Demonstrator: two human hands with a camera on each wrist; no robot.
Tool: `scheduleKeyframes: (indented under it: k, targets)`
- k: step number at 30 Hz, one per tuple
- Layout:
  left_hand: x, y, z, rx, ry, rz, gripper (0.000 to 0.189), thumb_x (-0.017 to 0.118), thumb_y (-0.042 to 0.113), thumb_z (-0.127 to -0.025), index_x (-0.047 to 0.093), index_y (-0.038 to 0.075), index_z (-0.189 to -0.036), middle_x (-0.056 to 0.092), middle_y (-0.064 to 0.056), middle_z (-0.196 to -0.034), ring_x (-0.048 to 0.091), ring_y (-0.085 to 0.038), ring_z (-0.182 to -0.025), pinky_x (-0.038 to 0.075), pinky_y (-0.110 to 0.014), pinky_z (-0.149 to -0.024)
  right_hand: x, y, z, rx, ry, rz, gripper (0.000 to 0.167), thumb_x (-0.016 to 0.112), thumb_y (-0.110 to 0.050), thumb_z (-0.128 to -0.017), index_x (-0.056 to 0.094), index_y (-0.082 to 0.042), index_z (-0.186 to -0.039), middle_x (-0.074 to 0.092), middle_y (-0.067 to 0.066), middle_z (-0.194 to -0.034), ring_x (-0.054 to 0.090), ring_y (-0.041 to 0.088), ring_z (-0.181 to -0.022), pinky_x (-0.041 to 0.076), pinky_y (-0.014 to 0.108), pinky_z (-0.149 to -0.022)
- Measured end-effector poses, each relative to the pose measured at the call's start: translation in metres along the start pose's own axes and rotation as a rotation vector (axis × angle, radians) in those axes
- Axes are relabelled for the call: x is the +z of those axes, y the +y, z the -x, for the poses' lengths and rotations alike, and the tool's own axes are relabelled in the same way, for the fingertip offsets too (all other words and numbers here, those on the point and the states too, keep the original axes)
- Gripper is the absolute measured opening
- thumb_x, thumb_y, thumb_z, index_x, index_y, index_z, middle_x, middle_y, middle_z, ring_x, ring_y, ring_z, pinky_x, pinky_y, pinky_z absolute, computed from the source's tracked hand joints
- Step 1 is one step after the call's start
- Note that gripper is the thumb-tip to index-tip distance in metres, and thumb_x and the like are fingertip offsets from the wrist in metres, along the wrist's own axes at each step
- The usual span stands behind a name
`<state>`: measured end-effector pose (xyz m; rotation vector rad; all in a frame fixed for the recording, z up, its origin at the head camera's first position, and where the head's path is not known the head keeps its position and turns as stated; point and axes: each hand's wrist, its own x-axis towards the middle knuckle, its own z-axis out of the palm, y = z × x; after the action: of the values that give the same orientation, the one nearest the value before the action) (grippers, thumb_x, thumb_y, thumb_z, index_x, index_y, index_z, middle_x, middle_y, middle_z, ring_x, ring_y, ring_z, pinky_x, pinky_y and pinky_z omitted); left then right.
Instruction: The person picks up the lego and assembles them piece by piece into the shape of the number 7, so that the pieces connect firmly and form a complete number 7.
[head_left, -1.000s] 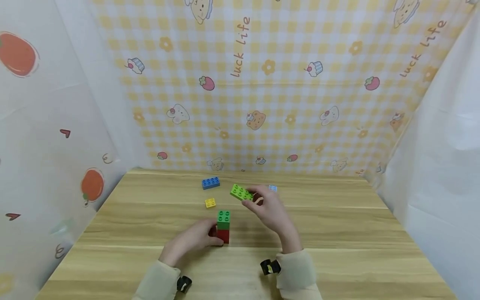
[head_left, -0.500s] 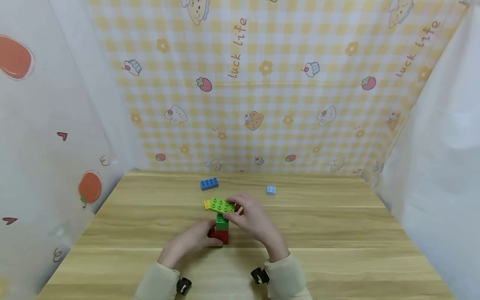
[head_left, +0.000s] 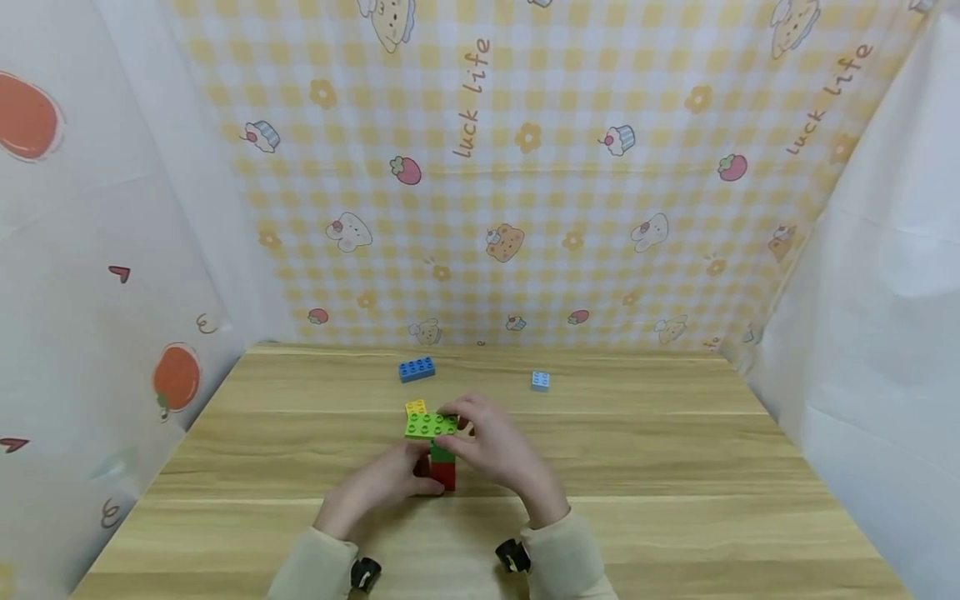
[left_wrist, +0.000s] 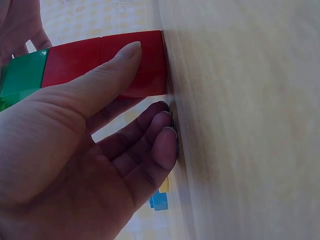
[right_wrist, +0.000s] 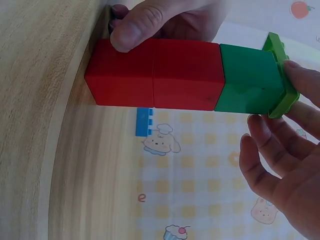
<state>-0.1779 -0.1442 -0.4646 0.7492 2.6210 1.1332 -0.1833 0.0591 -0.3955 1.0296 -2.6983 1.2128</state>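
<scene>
Left hand (head_left: 385, 481) gripping the red blocks (right_wrist: 187, 80), right hand (head_left: 497, 446) pinching the lime brick (head_left: 424, 427) atop the green block (right_wrist: 250, 80): best square its studs, then press straight down!

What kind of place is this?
It looks like a small play corner, maybe curtained off: there's a wood-patterned table, a checked cloth with cartoon animals behind it, and a stack of toy bricks.
</scene>
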Motion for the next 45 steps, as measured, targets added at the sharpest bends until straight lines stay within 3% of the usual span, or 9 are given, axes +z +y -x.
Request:
scheduleKeyframes:
  k: [6,13,26,31,38,45]
  targets:
    - [-0.003,0.002,0.001,-0.015,0.003,0.016,0.068,0.077,0.016,-0.086,0.044,0.009,-0.145,0.053,-0.008,-0.137,0.049,-0.026,-0.124,0.038,-0.05,-0.103,0.0,0.002,-0.002,-0.003,-0.006,-0.035,0.03,0.072,-0.022,-0.091,0.067,-0.01,-0.119,0.061,-0.004,-0.106,0.057,0.02,-0.092,0.049,0.025,-0.075]
    - [-0.003,0.002,0.003,0.003,-0.002,0.026,0.071,0.077,0.015,-0.086,0.041,0.012,-0.147,0.048,-0.01,-0.143,0.047,-0.026,-0.127,0.037,-0.05,-0.103,0.004,0.009,0.001,0.017,-0.008,-0.15,0.032,0.075,-0.022,-0.088,0.067,-0.012,-0.117,0.061,-0.006,-0.105,0.057,0.024,-0.096,0.05,0.027,-0.077]
    - [-0.001,0.002,0.006,0.017,0.007,0.03,0.071,0.077,0.014,-0.085,0.042,0.011,-0.146,0.049,-0.012,-0.141,0.049,-0.029,-0.126,0.038,-0.051,-0.102,0.019,0.024,0.005,0.051,0.024,-0.36,0.03,0.075,-0.022,-0.088,0.068,-0.015,-0.116,0.062,-0.008,-0.107,0.054,0.015,-0.099,0.05,0.035,-0.08]
    - [0.0,0.003,0.003,0.026,0.01,0.033,0.071,0.077,0.013,-0.085,0.041,0.011,-0.146,0.05,-0.011,-0.14,0.049,-0.028,-0.126,0.039,-0.05,-0.102,0.021,0.027,0.006,0.06,0.038,-0.38,0.031,0.074,-0.018,-0.089,0.066,-0.016,-0.118,0.062,-0.007,-0.11,0.055,0.017,-0.102,0.05,0.038,-0.084]
    - [0.001,0.004,0.001,0.013,0.01,0.039,0.069,0.077,0.015,-0.085,0.043,0.011,-0.145,0.053,-0.008,-0.137,0.051,-0.024,-0.12,0.04,-0.049,-0.1,0.016,0.013,0.011,0.064,0.07,-0.446,0.031,0.071,-0.007,-0.089,0.064,-0.003,-0.119,0.063,0.006,-0.115,0.055,0.028,-0.109,0.044,0.053,-0.094]
    - [0.0,0.005,0.003,0.007,0.006,0.012,0.064,0.076,0.017,-0.086,0.046,0.011,-0.142,0.056,-0.004,-0.131,0.053,-0.019,-0.113,0.044,-0.045,-0.096,0.013,0.001,0.014,0.062,0.082,-0.493,0.032,0.071,-0.005,-0.089,0.063,0.002,-0.12,0.062,0.01,-0.115,0.055,0.026,-0.111,0.043,0.055,-0.096]
